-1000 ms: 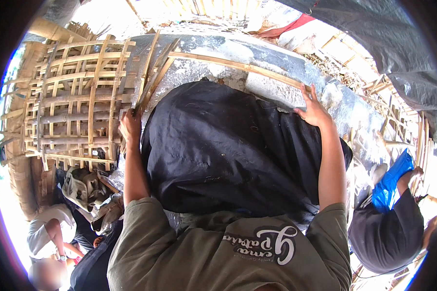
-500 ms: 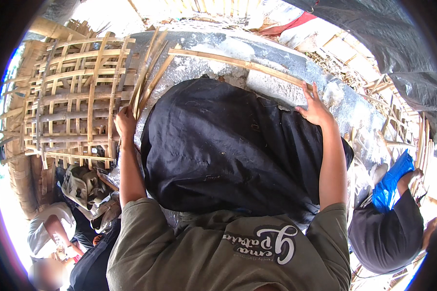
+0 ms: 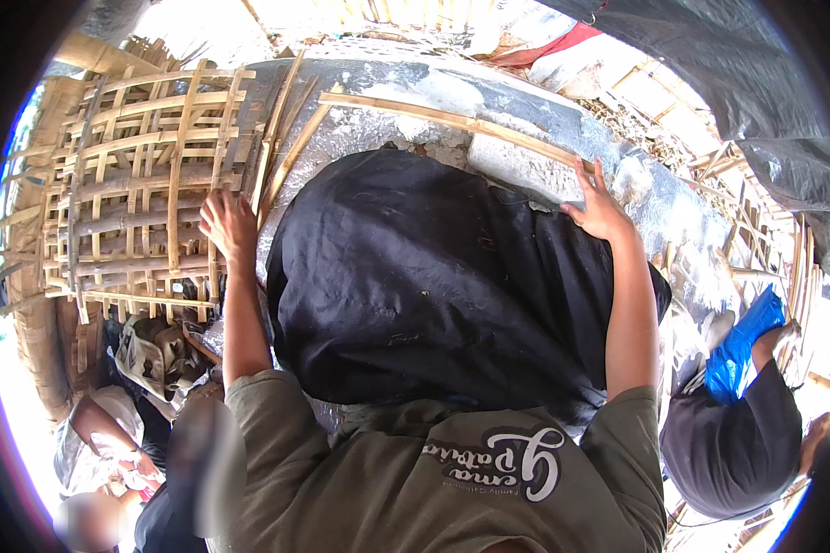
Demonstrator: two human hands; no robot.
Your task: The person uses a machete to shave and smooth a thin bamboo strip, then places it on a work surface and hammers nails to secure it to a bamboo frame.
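My left hand [image 3: 229,224] is by the right edge of a stack of woven bamboo lattice panels [image 3: 148,189], its fingers apart and slightly curled, gripping nothing I can see. Several loose bamboo strips [image 3: 269,147] lie beside it, slanting upward on the grey surface. Across the far side, a long flat bamboo strip [image 3: 452,117] meets another strip at its left end. My right hand [image 3: 604,212] is spread with the fingertips at that long strip's right end; whether they press on it is hard to tell. Dark cloth [image 3: 415,276] covers my lap between my arms.
Behind the strips, the grey sheeting [image 3: 378,83] is patched with white. A person in dark clothing [image 3: 733,442] sits at the right beside a blue plastic bag [image 3: 742,355]. Other people sit at the lower left, near a beige bag [image 3: 161,355]. Black sheeting [image 3: 710,74] hangs at upper right.
My left hand has let go of the bamboo strips and shifted left to the lattice edge, its fingers opening. Those strips have settled on the surface. My right hand stays in place.
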